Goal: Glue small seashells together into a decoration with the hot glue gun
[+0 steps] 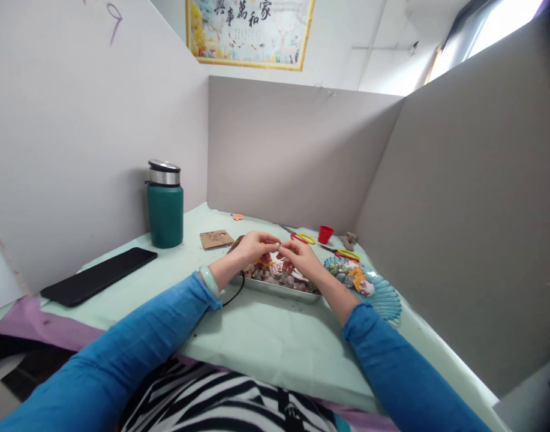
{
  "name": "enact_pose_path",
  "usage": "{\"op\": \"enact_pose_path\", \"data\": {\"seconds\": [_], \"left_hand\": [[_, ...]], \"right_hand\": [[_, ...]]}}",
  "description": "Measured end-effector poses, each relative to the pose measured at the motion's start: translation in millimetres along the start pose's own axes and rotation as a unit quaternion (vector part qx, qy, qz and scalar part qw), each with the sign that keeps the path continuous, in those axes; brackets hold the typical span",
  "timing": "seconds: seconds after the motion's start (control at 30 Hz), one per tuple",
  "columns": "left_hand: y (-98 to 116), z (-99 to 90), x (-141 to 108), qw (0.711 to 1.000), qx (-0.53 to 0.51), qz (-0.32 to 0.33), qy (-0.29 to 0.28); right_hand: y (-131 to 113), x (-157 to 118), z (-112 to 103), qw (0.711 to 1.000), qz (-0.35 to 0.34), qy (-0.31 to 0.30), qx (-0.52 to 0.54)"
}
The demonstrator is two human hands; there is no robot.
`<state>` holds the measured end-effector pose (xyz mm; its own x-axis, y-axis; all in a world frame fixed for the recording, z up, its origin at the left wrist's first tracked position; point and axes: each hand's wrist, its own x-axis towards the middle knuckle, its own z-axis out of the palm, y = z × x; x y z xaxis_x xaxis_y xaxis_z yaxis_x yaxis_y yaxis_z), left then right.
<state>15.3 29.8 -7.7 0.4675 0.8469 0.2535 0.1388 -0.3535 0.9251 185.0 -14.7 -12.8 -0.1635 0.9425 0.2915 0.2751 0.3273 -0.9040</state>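
Observation:
My left hand (257, 245), with a pale green bangle (209, 281) at the wrist, is closed in a pinch. Close against it, the fingertips of my right hand (300, 257) are pinched as well. Between them is something tiny that I cannot make out. Both hands hover over a shallow metal tray (279, 289) filled with small stones and shells (275, 275). Part of the tray's contents is hidden behind my hands. A thin black cord (237, 294) runs down from near the tray's left end.
At right lies a blue shell-shaped dish (387, 297) holding shells. Behind are yellow-and-red scissors (346, 254), a second pair (303, 237) and a red cup (325, 234). At left stand a green bottle (165, 213), a black phone-like slab (99, 276) and a brown square board (216, 239). Partitions surround the table.

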Motion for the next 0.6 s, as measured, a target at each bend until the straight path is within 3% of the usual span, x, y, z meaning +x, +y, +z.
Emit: {"op": "enact_pose_path", "data": {"seconds": [0.17,0.6], "left_hand": [[-5.4,-0.5,2.8,1.0,-0.011,0.006,-0.003],[7.7,1.2,-3.4,0.996,-0.084,-0.018,0.005]], "right_hand": [[-0.8,-0.4,0.6,1.0,0.004,0.003,0.006],[2.1,1.6,-1.6,1.0,-0.024,0.02,-0.003]]}}
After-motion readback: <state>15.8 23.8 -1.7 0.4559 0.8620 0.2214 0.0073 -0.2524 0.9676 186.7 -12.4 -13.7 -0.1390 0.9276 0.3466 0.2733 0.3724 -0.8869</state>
